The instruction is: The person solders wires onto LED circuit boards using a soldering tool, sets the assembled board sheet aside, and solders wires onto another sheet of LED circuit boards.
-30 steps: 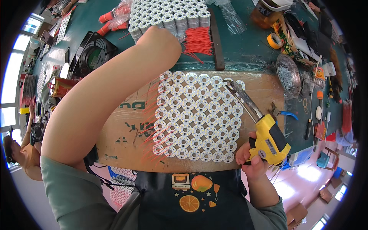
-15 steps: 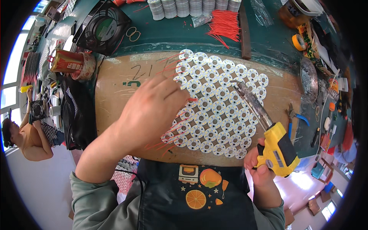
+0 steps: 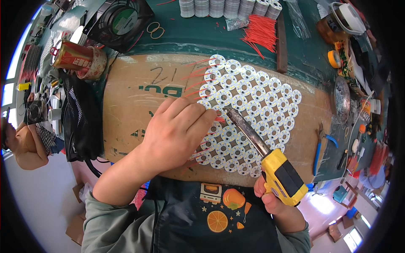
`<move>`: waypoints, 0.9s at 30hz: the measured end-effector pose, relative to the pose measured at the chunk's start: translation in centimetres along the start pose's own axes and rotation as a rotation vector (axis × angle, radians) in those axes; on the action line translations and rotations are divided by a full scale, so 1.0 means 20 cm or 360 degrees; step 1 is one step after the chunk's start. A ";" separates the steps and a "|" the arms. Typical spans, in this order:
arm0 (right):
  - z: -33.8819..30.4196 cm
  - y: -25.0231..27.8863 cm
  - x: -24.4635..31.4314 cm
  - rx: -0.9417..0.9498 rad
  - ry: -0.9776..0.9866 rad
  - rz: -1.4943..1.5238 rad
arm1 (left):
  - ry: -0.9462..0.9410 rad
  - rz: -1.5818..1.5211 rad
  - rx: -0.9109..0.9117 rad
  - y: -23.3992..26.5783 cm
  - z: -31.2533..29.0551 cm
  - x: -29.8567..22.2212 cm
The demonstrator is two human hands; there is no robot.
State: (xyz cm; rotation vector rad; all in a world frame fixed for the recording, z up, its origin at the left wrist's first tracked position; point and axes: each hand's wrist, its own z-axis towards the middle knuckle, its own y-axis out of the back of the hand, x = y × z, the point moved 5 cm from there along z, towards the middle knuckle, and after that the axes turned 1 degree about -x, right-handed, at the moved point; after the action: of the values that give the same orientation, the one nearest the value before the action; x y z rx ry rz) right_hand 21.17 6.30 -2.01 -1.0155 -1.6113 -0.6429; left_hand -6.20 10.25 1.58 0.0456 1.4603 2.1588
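Note:
Rows of round white LED boards (image 3: 244, 82) lie close together on a brown cardboard sheet (image 3: 126, 101). Thin red wires (image 3: 195, 76) stick out from the boards along the left side. My left hand (image 3: 175, 130) is closed over the left part of the rows, pinching short red wires (image 3: 220, 119) whose ends show past its fingertips. My right hand (image 3: 268, 197) grips a yellow and black soldering gun (image 3: 287, 179) by its handle. The gun's metal tip points up and left, close to my left fingertips, over the boards; whether it touches one I cannot tell.
Behind the cardboard are stacks of round boards (image 3: 217, 8), a pile of red wires (image 3: 260, 34) and a dark bar (image 3: 282, 46). At left sit a black fan (image 3: 122, 23) and a can (image 3: 74, 55). Blue-handled pliers (image 3: 318, 152) and a metal bowl (image 3: 341, 99) lie right.
The soldering gun has swung left and nearer to me, bringing its tip beside my left fingertips. My left hand stays pinched on the wires, a little lower. The whole view has shifted slightly.

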 end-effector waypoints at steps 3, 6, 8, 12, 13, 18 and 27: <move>0.02 -0.01 0.01 0.0031 -0.0043 -0.0054 | 0.0031 -0.0027 0.0012 0.01 0.01 0.00; 0.02 0.00 0.00 0.0039 -0.0063 -0.0064 | 0.0078 -0.0024 0.0066 0.02 0.02 0.02; 0.03 -0.01 0.00 0.0067 -0.0068 -0.0090 | 0.0081 -0.0068 0.0104 0.03 0.02 0.02; 0.03 -0.02 0.00 0.0025 -0.0129 0.0025 | 0.0116 -0.0091 0.0151 0.00 0.02 0.02; 0.03 -0.02 0.00 -0.0008 -0.0135 0.0051 | 0.0118 -0.0085 0.0164 -0.01 0.01 0.02; -0.04 0.03 -0.08 0.0096 -0.0204 -0.0009 | 0.0122 -0.0100 0.0143 -0.02 0.00 0.02; -0.03 0.02 -0.08 0.0097 -0.0410 0.0051 | 0.0126 -0.0121 0.0149 -0.03 0.00 0.02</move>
State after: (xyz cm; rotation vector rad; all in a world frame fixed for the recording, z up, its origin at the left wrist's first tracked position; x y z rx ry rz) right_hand 21.87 5.55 -3.51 -1.1118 -1.8226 -0.4521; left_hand -6.27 10.54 1.04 -0.0615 1.5811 2.0516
